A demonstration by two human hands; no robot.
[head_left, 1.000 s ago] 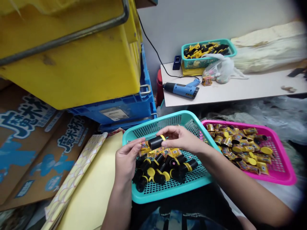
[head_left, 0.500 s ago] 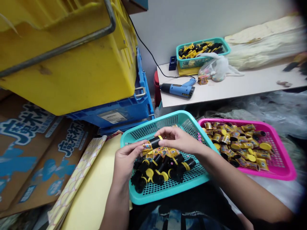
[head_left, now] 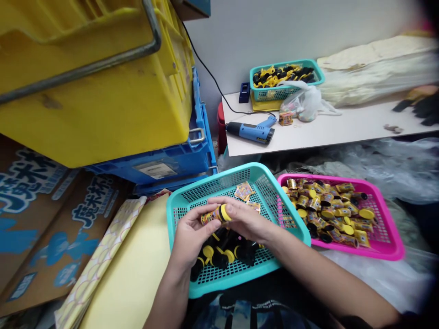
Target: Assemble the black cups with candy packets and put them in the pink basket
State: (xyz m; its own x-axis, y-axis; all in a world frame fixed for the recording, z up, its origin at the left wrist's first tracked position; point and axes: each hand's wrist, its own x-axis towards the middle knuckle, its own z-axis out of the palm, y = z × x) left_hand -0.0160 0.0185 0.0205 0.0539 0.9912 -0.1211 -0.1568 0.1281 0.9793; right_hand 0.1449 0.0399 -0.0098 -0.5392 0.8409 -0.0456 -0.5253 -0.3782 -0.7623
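A small black canister with a yellow cap (head_left: 216, 214) lies between my two hands, a printed yellow sleeve round most of its body. My left hand (head_left: 194, 235) is closed round its sleeved end, thumb along the near side. At the capped end, my right hand (head_left: 243, 218) pinches it with thumb and fingers. Both are above a turquoise basket (head_left: 288, 208). In this basket, partly hidden by my hands, lie several black canisters with yellow lids (head_left: 219, 256). Flat printed sleeves (head_left: 243, 190) lie toward its far side.
A pink basket (head_left: 387, 219) of sleeved canisters (head_left: 329, 205) is on the right. On the white shelf (head_left: 308, 135) behind lie a blue heat gun (head_left: 252, 131), a plastic bag (head_left: 308, 105) and another turquoise basket (head_left: 291, 93). Stacked yellow (head_left: 137, 105) and blue (head_left: 171, 157) crates rise at left.
The printed sleeve now covers most of the canister, where much black body showed before. My right hand has turned and come lower, closer to my left hand. The view has shifted slightly.
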